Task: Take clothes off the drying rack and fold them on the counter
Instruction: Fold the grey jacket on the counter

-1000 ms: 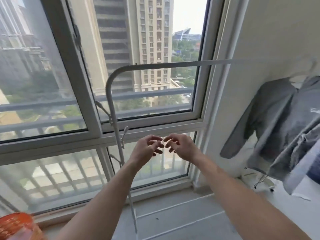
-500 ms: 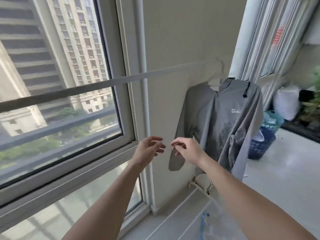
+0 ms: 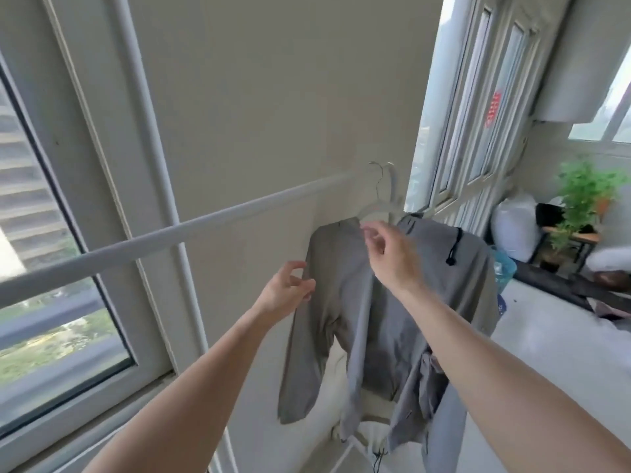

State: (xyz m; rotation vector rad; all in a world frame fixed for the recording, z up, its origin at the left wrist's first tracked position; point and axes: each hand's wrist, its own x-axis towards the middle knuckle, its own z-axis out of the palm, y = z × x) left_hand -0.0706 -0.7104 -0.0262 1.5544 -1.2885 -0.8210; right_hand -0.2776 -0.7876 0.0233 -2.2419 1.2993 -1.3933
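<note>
Beside the balcony window (image 3: 51,254) a grey hoodie (image 3: 341,302) hangs straight down on its hanger (image 3: 378,208), hook at 12 o'clock above the nearer right hand (image 3: 392,259); left hand (image 3: 286,291) at 8 o'clock, both empty, apart

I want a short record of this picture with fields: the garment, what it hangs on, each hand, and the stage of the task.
garment: grey hooded jacket
support: hanger hooked over the white rail
left hand: fingers loosely curled, at the edge of the jacket's shoulder, holding nothing visible
right hand: up at the collar, just below the hanger; contact unclear
stage: jacket not yet taken off the rail
</note>
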